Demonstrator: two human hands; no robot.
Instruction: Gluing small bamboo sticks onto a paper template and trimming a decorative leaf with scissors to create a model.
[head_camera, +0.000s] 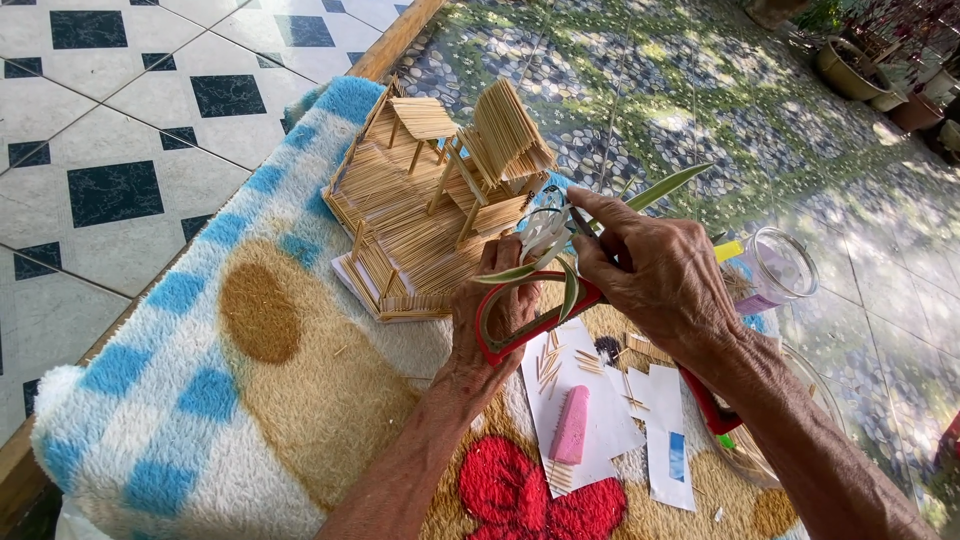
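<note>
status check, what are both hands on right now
Left hand gripping green-and-white leaf sprig. Right hand pinching its top. Toothpick house model just beyond, red-handled tool under the hands.

My left hand (497, 310) and right hand (650, 270) meet around smooth, waxy green-and-white leaves (545, 245) and what looks like glossy red plastic scissors (530, 330). The little house (430, 200) is bare, matt wooden sticks. Under it lies a fluffy pile blanket (200, 380). Matt white paper (600, 420), a clear plastic jar (775, 268).
</note>
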